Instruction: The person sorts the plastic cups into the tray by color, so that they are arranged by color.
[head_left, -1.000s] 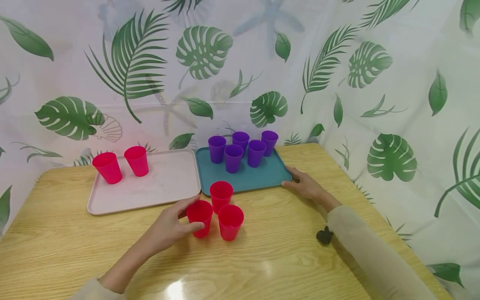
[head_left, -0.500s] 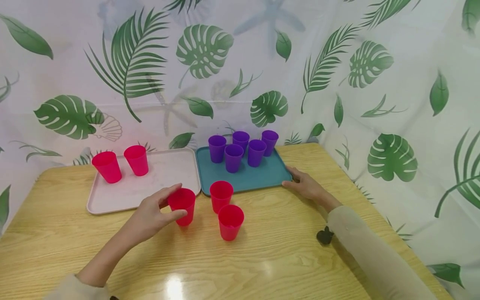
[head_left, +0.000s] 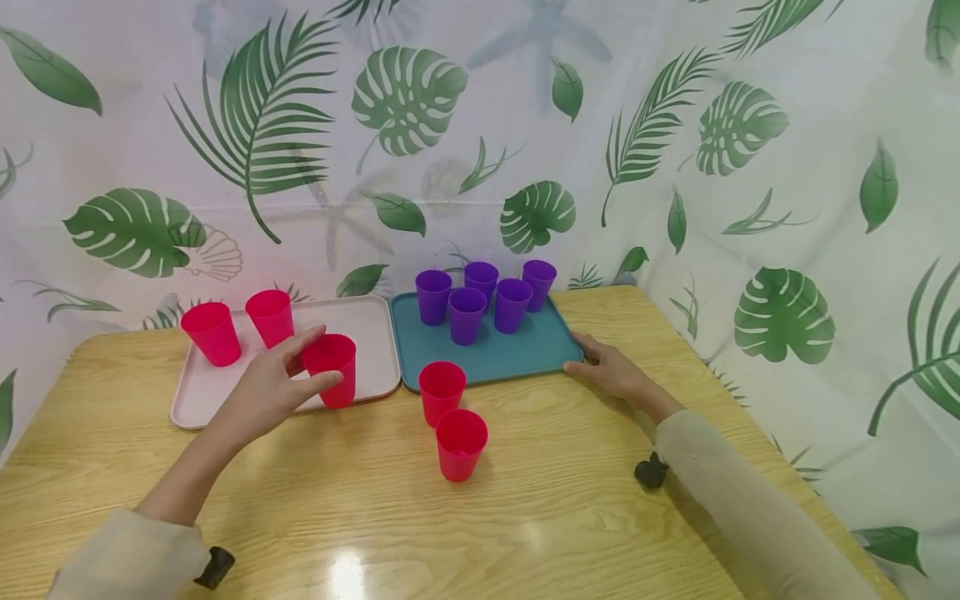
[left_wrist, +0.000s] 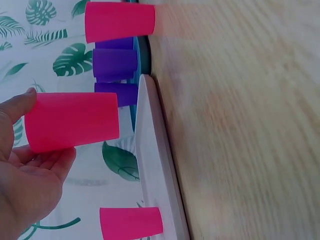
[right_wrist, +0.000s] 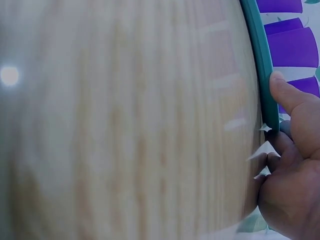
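My left hand (head_left: 266, 387) holds a red plastic cup (head_left: 334, 375) between thumb and fingers. In the left wrist view this cup (left_wrist: 75, 120) is off the surface, beside the pale tray (left_wrist: 152, 155). Two more red cups stand at the left of the pale tray (head_left: 375, 342). On the table are a red cup (head_left: 442, 396) and another red cup (head_left: 461, 447) in front of it. My right hand (head_left: 617, 372) grips the front right corner of the teal tray (head_left: 517, 357); in the right wrist view its thumb (right_wrist: 287, 90) presses the rim.
Several purple cups (head_left: 467, 317) stand on the teal tray. Both trays sit side by side at the back of the wooden table (head_left: 555, 500). A leaf-printed sheet (head_left: 465, 92) hangs behind and to the right.
My left hand has carried the red cup leftward and away from me, from beside the other two table cups to the pale tray's front edge. My right hand stays on the teal tray.
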